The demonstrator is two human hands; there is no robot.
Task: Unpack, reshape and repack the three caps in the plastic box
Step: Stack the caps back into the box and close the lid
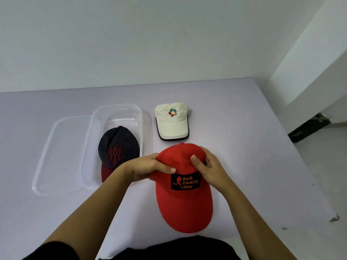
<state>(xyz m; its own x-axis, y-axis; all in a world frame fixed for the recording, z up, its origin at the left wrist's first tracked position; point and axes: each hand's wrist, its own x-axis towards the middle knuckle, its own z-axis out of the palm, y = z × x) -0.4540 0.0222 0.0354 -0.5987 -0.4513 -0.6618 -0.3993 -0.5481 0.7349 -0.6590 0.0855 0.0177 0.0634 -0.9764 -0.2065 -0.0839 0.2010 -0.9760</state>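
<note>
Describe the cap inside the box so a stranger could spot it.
Start at the clear plastic box left of centre on the table. Inside it lies the navy cap, the only one with a maroon brim and red stitched emblem.

Single wide-angle view, worn on the head. Looked forward and down onto the table (pixel 244 119), close above it. Framed the red cap (pixel 185 203) low of centre, the back wall (pixel 131 44) across the top.

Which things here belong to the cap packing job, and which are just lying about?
Job: red cap, held by left hand and right hand; white cap; dark cap in the plastic box; clear lid.
Lying about: small dark scrap at the table edge; dark strip on the floor.
</note>
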